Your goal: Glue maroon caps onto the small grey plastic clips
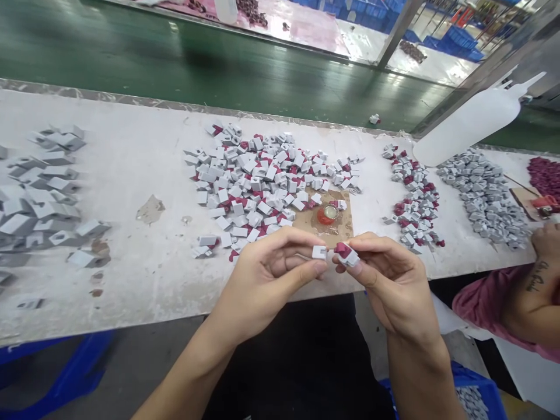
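Between thumb and fingers, my left hand [280,265] pinches a small white-grey plastic piece [319,252] with a notch. My right hand [385,274] grips a grey and dark-red piece [346,255] in the same way. The two pieces face each other with a small gap, above the table's front edge. Just beyond them, a small round red container [326,214] sits on a brown cardboard piece [345,224]. Behind my left hand spreads a large pile of grey and dark-red pieces [258,181].
Grey pieces [39,198] lie at the far left of the table [131,262]. To the right are mixed pieces [413,198], a white bottle [472,125] and a grey heap [481,198]. Another person's arm [534,291] rests at the right edge. A green belt [196,76] runs behind.
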{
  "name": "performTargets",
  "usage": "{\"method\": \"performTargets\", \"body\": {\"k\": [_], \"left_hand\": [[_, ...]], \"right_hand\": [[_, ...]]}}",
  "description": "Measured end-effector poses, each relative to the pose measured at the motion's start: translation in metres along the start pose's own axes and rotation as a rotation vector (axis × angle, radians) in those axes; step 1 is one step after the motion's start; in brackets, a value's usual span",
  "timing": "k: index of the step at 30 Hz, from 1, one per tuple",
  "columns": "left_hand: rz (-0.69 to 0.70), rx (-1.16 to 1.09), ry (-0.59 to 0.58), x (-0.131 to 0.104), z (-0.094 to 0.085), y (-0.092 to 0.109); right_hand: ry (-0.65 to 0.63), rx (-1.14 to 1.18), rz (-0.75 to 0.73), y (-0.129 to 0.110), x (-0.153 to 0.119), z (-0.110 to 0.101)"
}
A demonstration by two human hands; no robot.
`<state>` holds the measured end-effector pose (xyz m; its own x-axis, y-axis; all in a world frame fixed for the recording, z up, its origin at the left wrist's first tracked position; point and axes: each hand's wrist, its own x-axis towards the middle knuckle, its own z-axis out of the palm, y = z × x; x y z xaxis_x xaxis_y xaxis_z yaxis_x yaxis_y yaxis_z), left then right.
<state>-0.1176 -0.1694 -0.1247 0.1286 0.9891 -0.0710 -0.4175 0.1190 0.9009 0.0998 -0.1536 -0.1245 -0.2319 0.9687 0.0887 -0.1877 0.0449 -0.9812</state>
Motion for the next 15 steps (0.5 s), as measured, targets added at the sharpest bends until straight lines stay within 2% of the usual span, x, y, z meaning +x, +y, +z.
{"method": "performTargets", "body": {"k": [9,15], "left_hand": [[0.024,0.026,-0.003,0.0028,0.0002,-0.0021],[0.052,0.080,-0.010,0.0027,-0.0016,-0.0040]], "right_hand": [[-0.011,-0.046,-0.047,0.0038,0.0024,0.0063],[-0.018,-0.146,-0.036,-0.0022,0.0028,0.0044]]}}
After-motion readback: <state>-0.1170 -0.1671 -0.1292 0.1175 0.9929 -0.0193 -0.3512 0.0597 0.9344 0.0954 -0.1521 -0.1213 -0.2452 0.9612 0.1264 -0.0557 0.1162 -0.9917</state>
